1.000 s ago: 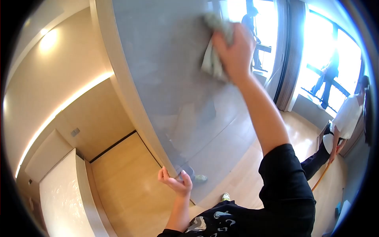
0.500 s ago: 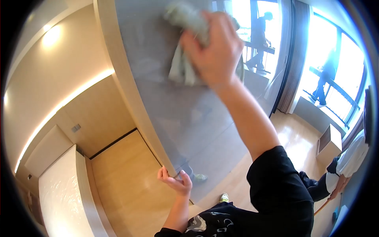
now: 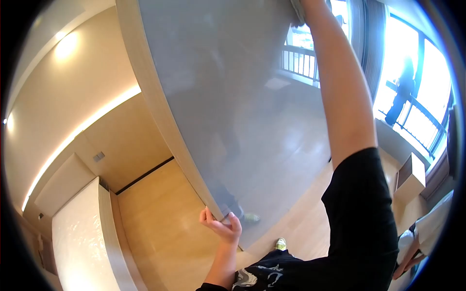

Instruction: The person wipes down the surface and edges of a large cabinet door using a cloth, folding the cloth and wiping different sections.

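A tall, glossy grey door [image 3: 228, 116] with a pale wood-coloured edge [image 3: 160, 111] stands before me and mirrors the window and floor. My left hand [image 3: 223, 227] is closed round the lower part of that edge, thumb on the grey face and fingers on the other side. Stretched far up, my right arm reaches the top of the view, where my right hand [image 3: 310, 6] is mostly cut off. A bit of a pale grey-green cleaning cloth [image 3: 297, 10] shows beside it, against the door's upper face.
On the left is a bed with a plastic-covered mattress [image 3: 80, 233] and a wood-panelled wall [image 3: 121, 145]. To the right are a box-like cabinet [image 3: 410, 178], a person [image 3: 404, 92] at the bright window, and another person [image 3: 422, 233] at the lower right edge.
My right hand has moved up and to the right with the cloth, almost out of view. My left hand keeps its hold on the door edge. The view has shifted slightly.
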Demonstrator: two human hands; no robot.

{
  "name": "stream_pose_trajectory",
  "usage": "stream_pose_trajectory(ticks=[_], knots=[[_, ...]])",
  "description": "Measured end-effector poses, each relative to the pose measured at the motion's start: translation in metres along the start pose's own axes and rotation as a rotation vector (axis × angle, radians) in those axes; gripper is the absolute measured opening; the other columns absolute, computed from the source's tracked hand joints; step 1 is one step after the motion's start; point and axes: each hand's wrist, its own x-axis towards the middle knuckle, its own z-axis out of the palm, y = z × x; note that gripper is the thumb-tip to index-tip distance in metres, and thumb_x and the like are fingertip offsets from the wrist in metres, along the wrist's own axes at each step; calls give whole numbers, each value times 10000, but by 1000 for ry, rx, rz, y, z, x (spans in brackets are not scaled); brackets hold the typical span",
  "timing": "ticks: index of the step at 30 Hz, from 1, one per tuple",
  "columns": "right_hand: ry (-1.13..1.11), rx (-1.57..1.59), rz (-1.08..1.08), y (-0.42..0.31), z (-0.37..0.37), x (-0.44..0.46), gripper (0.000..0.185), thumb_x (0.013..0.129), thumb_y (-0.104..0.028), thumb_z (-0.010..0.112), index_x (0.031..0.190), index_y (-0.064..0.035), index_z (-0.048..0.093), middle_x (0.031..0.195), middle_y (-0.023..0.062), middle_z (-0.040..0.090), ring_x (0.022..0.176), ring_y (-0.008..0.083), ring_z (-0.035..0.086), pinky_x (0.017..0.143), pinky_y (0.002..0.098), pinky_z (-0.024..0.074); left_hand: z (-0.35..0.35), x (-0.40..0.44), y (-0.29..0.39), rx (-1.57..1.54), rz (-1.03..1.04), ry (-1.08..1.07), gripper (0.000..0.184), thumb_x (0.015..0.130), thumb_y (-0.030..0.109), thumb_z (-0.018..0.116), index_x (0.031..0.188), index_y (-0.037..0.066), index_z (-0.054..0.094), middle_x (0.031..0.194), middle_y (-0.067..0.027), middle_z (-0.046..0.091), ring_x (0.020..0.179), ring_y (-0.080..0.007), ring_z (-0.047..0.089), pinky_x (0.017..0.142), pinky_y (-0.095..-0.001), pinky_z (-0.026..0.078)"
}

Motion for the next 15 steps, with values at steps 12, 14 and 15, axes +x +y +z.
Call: stream_pose_trajectory(ticks=[12,14,15], knots=[[-288,264,-233,-105,-144,-252,448,574,-248,787,964,-62,666,833,65,578,748,260,597,623,396,452,8,-26,5,-47,-41,-6,633,948,222,552,1423,-65,247,1403,-285,265,1213,-405,373,1027,-521,336],[-471,315,-221,-121,-189,-287,467,546,-220,770,974,-59,672,838,49,577,727,235,584,617,368,445,-4,-33,6,-55,-40,-31,641,945,232,557,1420,-68,248,1397,-294,270,1215,-409,364,1036,-523,322],[-559,295,-192,-120,-203,-299,474,535,-207,760,978,-61,675,842,45,584,717,226,578,617,359,445,-8,-36,4,-63,-49,-44,645,944,237,559,1418,-70,248,1395,-298,273,1216,-410,360,1040,-524,315]])
